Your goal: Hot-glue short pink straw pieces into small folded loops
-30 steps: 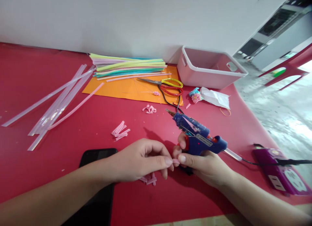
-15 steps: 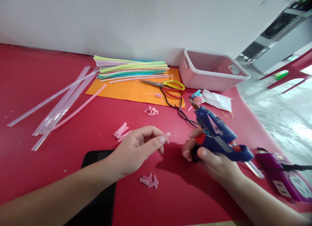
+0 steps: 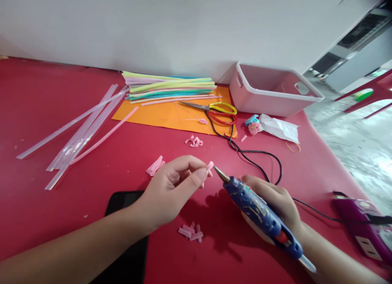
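Observation:
Between thumb and fingertips, my left hand (image 3: 176, 188) pinches a small pink pipe cleaner piece (image 3: 210, 165). My right hand (image 3: 272, 202) is wrapped round a blue hot glue gun (image 3: 260, 212), its metal nozzle pointing up-left, right beside the pink piece; I cannot tell whether they touch. A clear glue stick pokes out of the gun's back end. Short pink pieces lie in two piles, one (image 3: 155, 165) behind my left hand and another (image 3: 191, 232) in front of it. Curled pink pieces (image 3: 194, 141) rest farther back.
Coloured pipe cleaners (image 3: 171, 88) and scissors (image 3: 222, 108) lie on an orange sheet (image 3: 147, 118). Clear glue sticks (image 3: 82, 133) are at left, a black phone (image 3: 128, 251) under my left forearm. A pink bin (image 3: 275, 100), black cord (image 3: 263, 152) and purple power strip (image 3: 361, 231) are at right.
My right hand has swung the glue gun left and turned it, bringing the nozzle up to the pink piece. My left hand still pinches that piece, nearly in place.

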A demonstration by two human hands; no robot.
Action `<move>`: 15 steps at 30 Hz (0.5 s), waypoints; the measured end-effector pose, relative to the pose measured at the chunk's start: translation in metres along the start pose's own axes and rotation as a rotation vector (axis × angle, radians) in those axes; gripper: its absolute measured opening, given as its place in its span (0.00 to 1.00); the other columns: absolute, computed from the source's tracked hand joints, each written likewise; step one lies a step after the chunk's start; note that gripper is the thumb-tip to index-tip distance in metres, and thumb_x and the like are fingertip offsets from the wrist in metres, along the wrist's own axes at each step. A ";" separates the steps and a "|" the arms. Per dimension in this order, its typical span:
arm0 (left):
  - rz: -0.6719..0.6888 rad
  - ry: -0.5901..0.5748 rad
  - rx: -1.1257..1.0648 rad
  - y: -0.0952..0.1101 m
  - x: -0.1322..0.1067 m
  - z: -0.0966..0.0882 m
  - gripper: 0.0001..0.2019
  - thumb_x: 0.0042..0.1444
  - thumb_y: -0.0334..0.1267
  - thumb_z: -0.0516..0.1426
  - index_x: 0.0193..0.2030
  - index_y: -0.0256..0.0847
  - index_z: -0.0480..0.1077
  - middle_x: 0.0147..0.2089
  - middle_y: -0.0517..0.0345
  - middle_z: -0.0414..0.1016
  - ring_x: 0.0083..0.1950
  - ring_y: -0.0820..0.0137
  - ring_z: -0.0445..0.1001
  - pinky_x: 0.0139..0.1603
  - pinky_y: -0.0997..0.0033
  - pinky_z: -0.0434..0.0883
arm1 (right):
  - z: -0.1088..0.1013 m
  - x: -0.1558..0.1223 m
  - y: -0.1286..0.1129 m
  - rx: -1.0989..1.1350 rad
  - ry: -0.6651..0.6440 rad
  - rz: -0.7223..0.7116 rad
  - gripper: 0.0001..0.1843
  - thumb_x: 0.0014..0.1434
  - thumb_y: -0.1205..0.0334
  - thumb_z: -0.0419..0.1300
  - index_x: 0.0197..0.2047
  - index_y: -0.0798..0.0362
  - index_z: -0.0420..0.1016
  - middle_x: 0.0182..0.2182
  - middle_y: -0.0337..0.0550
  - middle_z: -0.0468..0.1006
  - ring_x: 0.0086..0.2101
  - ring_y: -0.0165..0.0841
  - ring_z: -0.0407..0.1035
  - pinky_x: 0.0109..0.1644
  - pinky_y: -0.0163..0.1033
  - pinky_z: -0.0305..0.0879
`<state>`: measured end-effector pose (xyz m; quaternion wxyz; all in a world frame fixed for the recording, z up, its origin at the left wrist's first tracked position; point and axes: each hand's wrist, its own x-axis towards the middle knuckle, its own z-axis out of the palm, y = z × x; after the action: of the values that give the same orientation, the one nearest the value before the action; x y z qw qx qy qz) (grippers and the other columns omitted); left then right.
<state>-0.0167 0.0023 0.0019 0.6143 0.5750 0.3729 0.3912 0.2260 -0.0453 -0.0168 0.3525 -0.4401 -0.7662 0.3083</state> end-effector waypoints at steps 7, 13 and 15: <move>0.017 0.003 0.088 0.001 -0.001 0.000 0.08 0.63 0.37 0.55 0.32 0.39 0.69 0.26 0.65 0.62 0.26 0.77 0.58 0.26 0.76 0.59 | 0.000 -0.002 0.007 0.007 -0.061 -0.101 0.13 0.55 0.63 0.64 0.46 0.48 0.74 0.32 0.47 0.76 0.30 0.38 0.69 0.34 0.43 0.67; 0.037 -0.026 0.063 -0.001 -0.002 -0.001 0.09 0.66 0.39 0.55 0.34 0.39 0.69 0.27 0.66 0.61 0.25 0.78 0.57 0.25 0.77 0.59 | 0.000 -0.002 0.006 -0.017 -0.040 -0.089 0.15 0.52 0.67 0.66 0.44 0.47 0.74 0.30 0.44 0.75 0.30 0.37 0.69 0.34 0.42 0.67; 0.052 -0.033 0.064 -0.001 -0.002 -0.001 0.10 0.66 0.39 0.55 0.34 0.39 0.69 0.27 0.65 0.62 0.26 0.78 0.57 0.26 0.77 0.60 | 0.000 -0.002 0.006 -0.013 -0.029 -0.093 0.16 0.52 0.68 0.65 0.44 0.47 0.74 0.31 0.44 0.76 0.30 0.37 0.69 0.34 0.42 0.67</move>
<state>-0.0187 0.0009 0.0012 0.5914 0.6102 0.3601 0.3851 0.2295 -0.0441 -0.0221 0.3525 -0.4017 -0.7928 0.2930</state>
